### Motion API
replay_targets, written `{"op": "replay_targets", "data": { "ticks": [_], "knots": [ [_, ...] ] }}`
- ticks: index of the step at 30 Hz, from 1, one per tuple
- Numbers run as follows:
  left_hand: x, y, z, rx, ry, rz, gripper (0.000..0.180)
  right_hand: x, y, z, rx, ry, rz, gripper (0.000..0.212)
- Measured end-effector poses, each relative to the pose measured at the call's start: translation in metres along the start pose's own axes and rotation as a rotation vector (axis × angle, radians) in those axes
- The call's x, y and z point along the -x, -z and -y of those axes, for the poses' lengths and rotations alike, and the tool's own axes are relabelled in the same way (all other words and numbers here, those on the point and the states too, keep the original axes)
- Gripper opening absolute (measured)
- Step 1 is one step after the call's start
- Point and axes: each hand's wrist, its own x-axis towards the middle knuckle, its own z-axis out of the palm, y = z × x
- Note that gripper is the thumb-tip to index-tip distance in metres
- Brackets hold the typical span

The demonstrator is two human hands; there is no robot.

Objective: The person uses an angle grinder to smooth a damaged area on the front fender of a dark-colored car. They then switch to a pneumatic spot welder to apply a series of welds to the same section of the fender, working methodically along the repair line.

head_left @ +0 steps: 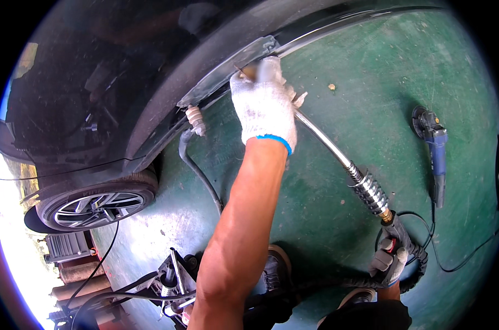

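Note:
My left hand, in a white knit glove with a blue cuff, is closed around the front end of a slide hammer's metal rod, against the car's sill. Its fingertips are partly blurred, and the rod's tip is hidden. The bared grey strip of the sill runs beside the hand. Down the rod sits a ribbed chrome weight. My right hand, in a greyish glove, grips the tool's black handle near a red trigger. A thick cable leaves the handle.
A blue angle grinder lies on the green floor at right, its cord looping. A pale ribbed fitting with a grey cable hangs at the sill. The dark car's wheel is at left. A metal-framed device stands near my feet.

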Motion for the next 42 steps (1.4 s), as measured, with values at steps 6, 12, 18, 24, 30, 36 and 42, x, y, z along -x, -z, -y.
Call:
{"op": "replay_targets", "data": {
  "ticks": [6, 12, 18, 24, 30, 36, 42],
  "knots": [
    [-0.001, 0.000, 0.002, -0.018, -0.015, -0.007, 0.020, -0.003, -0.008, 0.000, 0.050, -0.021, 0.047, 0.068],
    [-0.001, 0.001, 0.005, -0.036, -0.039, 0.027, 0.021, -0.001, -0.006, -0.008, -0.103, -0.083, 0.117, 0.073],
    [0.083, 0.012, 0.101, 0.145, -0.023, 0.278, 0.038, 0.005, 0.005, -0.009, -0.138, -0.030, 0.019, 0.064],
    [0.093, -0.004, 0.092, 0.204, 0.295, 0.166, 0.023, 0.008, -0.006, -0.008, -0.094, -0.059, 0.097, 0.059],
    [0.114, 0.001, 0.114, -0.032, 0.172, 0.224, 0.035, 0.012, 0.004, -0.011, -0.088, -0.026, 0.016, 0.058],
    [0.009, -0.001, 0.010, 0.054, -0.130, -0.066, 0.019, 0.020, 0.006, 0.003, -0.020, 0.006, -0.013, 0.056],
    [-0.023, 0.022, 0.000, 0.551, 0.271, 0.472, 0.018, 0.022, 0.009, -0.005, 0.509, 0.159, 0.139, 0.053]
  ]
}}
